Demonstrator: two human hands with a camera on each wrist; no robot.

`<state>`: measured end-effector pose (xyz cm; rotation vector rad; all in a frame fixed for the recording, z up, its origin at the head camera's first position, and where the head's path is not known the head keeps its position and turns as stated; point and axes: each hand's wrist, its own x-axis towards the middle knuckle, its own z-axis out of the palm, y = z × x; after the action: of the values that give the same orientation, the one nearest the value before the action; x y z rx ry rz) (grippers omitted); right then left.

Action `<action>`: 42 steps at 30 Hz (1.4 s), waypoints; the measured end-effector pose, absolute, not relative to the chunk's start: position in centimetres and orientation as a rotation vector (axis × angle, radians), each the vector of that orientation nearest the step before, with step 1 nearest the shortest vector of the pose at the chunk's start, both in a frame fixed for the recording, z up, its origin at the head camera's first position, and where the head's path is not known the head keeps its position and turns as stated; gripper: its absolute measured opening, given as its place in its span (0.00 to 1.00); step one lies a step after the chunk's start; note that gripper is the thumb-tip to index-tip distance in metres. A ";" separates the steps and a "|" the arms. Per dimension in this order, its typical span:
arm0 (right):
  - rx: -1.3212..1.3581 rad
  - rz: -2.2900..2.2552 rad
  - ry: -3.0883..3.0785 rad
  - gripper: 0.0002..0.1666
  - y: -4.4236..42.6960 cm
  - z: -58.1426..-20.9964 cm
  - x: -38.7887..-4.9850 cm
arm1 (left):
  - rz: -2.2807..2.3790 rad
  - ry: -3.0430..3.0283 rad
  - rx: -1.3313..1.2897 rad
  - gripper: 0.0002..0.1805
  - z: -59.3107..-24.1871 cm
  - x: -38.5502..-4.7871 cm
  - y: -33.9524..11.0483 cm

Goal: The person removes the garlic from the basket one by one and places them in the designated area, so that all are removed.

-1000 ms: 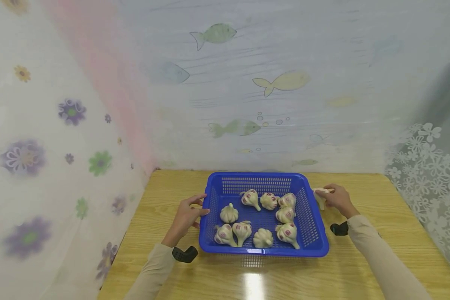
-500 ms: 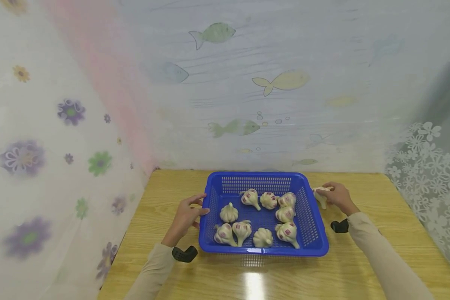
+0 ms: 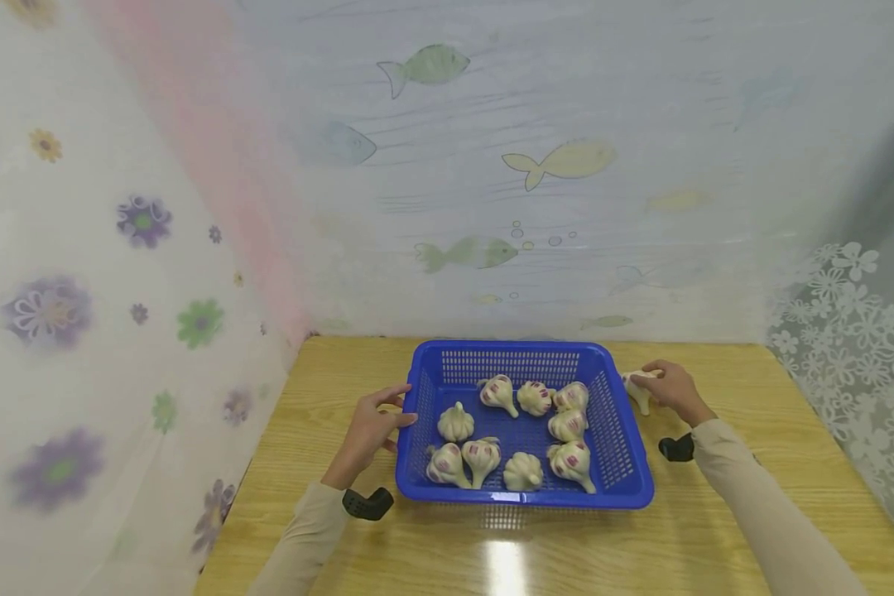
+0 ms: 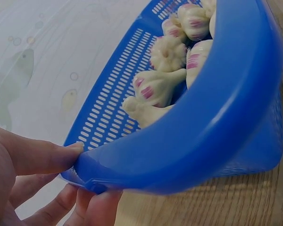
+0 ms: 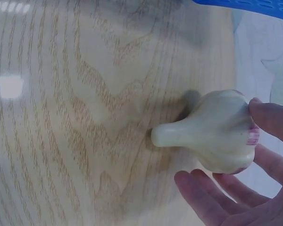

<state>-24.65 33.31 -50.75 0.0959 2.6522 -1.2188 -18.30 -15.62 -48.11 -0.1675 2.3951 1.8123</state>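
Observation:
A blue plastic basket (image 3: 525, 499) stands on the table with several garlic bulbs (image 3: 523, 473) inside, some marked with purple patches. My left hand (image 3: 367, 432) grips its left rim. In the left wrist view the thumb (image 4: 47, 157) lies over the rim and the other fingers are beneath it. Just outside the basket's right side, my right hand (image 3: 674, 391) holds a single garlic bulb (image 5: 221, 132) by its rounded end. Its stem points away from the palm, low over the wood. Thumb and fingertips touch the bulb's sides in the right wrist view.
The wooden table (image 3: 760, 497) reaches back to a wall sheet (image 3: 685, 273) printed with fish. A flowered sheet (image 3: 119, 364) hangs at the left, and a lace-patterned curtain (image 3: 857, 331) at the right. A dark device (image 3: 367, 504) sits at each wrist.
The bulb in my right hand has tilted slightly, its stem swinging a little to the right. The left hand and the basket have stayed in place.

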 end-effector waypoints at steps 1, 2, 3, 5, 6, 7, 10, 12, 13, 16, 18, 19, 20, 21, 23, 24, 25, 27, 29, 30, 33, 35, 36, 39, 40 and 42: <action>0.092 -1.201 2.660 0.37 33.3 -50.7 -24.6 | 1.813 2.396 -0.169 0.26 -48.1 -18.3 -15.6; 0.084 -1.179 2.670 0.37 33.4 -50.6 -24.6 | 1.811 2.398 -0.168 0.26 -48.2 -18.3 -15.6; 0.076 -1.162 2.682 0.37 33.4 -50.6 -24.5 | 1.811 2.398 -0.171 0.26 -48.2 -18.3 -15.6; 0.063 -1.134 2.701 0.36 33.5 -50.5 -24.5 | 1.809 2.394 -0.184 0.26 -48.2 -18.2 -15.6; 0.056 -1.123 2.709 0.36 33.6 -50.5 -24.5 | 1.807 2.394 -0.187 0.26 -48.2 -18.2 -15.6; 0.049 -1.114 2.715 0.36 33.7 -50.4 -24.5 | 1.805 2.394 -0.190 0.26 -48.2 -18.2 -15.6; 0.037 -1.094 2.731 0.36 33.8 -50.2 -24.5 | 1.813 2.389 -0.187 0.26 -48.1 -18.3 -15.6; 0.028 -1.069 2.743 0.36 33.9 -49.9 -24.5 | 1.819 2.389 -0.175 0.26 -48.1 -18.3 -15.6; 0.022 -1.055 2.751 0.35 33.9 -49.8 -24.4 | 1.823 2.387 -0.169 0.26 -48.0 -18.3 -15.6; -0.003 -1.020 2.786 0.35 34.1 -49.3 -24.3 | 1.828 2.382 -0.163 0.26 -48.0 -18.4 -15.6; -0.036 -1.017 2.808 0.36 34.2 -49.0 -24.4 | 1.824 2.383 -0.161 0.26 -47.9 -18.4 -15.5; -0.060 -1.020 2.818 0.36 34.3 -48.8 -24.4 | 1.820 2.385 -0.160 0.26 -47.9 -18.3 -15.5; -0.080 -1.024 2.828 0.36 34.4 -48.7 -24.4 | 1.819 2.386 -0.162 0.26 -47.9 -18.3 -15.5; -0.102 -1.025 2.849 0.36 34.5 -48.6 -24.5 | 1.816 2.389 -0.163 0.26 -47.9 -18.3 -15.5; -0.148 -1.027 2.860 0.36 34.5 -48.1 -24.5 | 1.813 2.394 -0.164 0.26 -47.9 -18.3 -15.5; -0.170 -1.023 2.867 0.36 34.5 -47.9 -24.5 | 1.812 2.396 -0.162 0.26 -47.9 -18.3 -15.5; -0.186 -1.015 2.872 0.35 34.4 -47.6 -24.5 | 1.814 2.394 -0.165 0.25 -47.9 -18.2 -15.6; -0.218 -0.993 2.880 0.34 34.1 -47.0 -24.4 | 1.816 2.390 -0.165 0.25 -47.9 -18.2 -15.6; -0.248 -0.968 2.872 0.32 33.6 -46.2 -24.2 | 1.817 2.392 -0.151 0.25 -47.9 -18.2 -15.6; -0.261 -0.954 2.872 0.31 33.4 -45.9 -24.1 | 1.818 2.391 -0.149 0.25 -47.9 -18.2 -15.6; -0.290 -0.932 2.867 0.29 32.6 -45.0 -23.9 | 1.816 2.392 -0.149 0.25 -47.9 -18.1 -15.7; -0.301 -0.946 2.852 0.28 32.2 -44.5 -23.7 | 1.814 2.396 -0.150 0.25 -47.9 -18.1 -15.7; -0.306 -0.951 2.848 0.28 32.0 -44.3 -23.6 | 1.813 2.394 -0.158 0.25 -47.9 -18.1 -15.7; -0.320 -0.966 2.833 0.26 31.4 -43.9 -23.4 | 1.814 2.395 -0.165 0.26 -47.9 -18.2 -15.6; -0.327 -0.971 2.829 0.26 31.2 -43.7 -23.2 | 1.816 2.394 -0.168 0.26 -47.9 -18.2 -15.6; -0.340 -0.976 2.823 0.26 30.7 -43.4 -23.0 | 1.818 2.392 -0.173 0.27 -47.8 -18.2 -15.5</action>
<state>-22.99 30.73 -43.44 -0.3398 2.8228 -0.9758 -18.17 -15.51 -47.83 -0.1732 2.3921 1.8180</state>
